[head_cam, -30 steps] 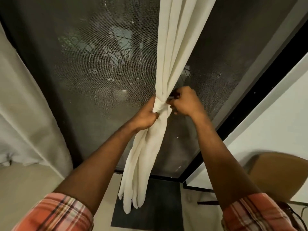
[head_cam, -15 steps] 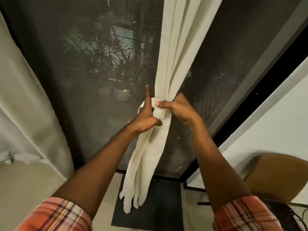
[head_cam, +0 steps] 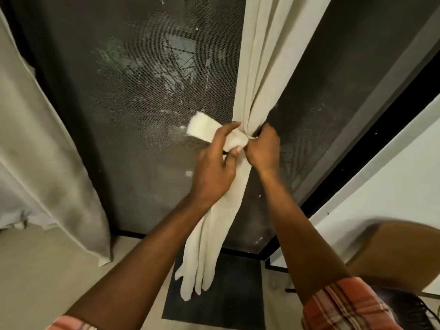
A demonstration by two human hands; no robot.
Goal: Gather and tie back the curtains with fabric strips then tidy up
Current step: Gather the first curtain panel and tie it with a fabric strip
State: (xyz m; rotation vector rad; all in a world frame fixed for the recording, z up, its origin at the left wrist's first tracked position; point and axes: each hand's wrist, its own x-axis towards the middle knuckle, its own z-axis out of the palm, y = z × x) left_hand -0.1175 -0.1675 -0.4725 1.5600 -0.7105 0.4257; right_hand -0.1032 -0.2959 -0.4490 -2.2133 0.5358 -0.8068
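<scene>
A cream curtain (head_cam: 264, 67) hangs bunched in front of a dark mesh screen, cinched at mid height by a cream fabric strip (head_cam: 204, 128). My left hand (head_cam: 214, 167) holds the strip's loose end between thumb and fingers, and the end sticks out to the left. On the right side of the gather, my right hand (head_cam: 263, 148) grips the curtain at the wrap. Below the hands the curtain's tail (head_cam: 204, 253) hangs down to the floor mat. How the strip is knotted is hidden by the hands.
A second, grey-cream curtain (head_cam: 47, 151) hangs at the left. The mesh screen door (head_cam: 142, 79) fills the background. A dark mat (head_cam: 226, 294) lies on the floor below. A brown chair (head_cam: 400, 248) stands at the lower right beside a white wall (head_cam: 392, 175).
My left hand has pulled the strip's end out to the left, where it now shows free. My right hand has shifted to the right side of the gather.
</scene>
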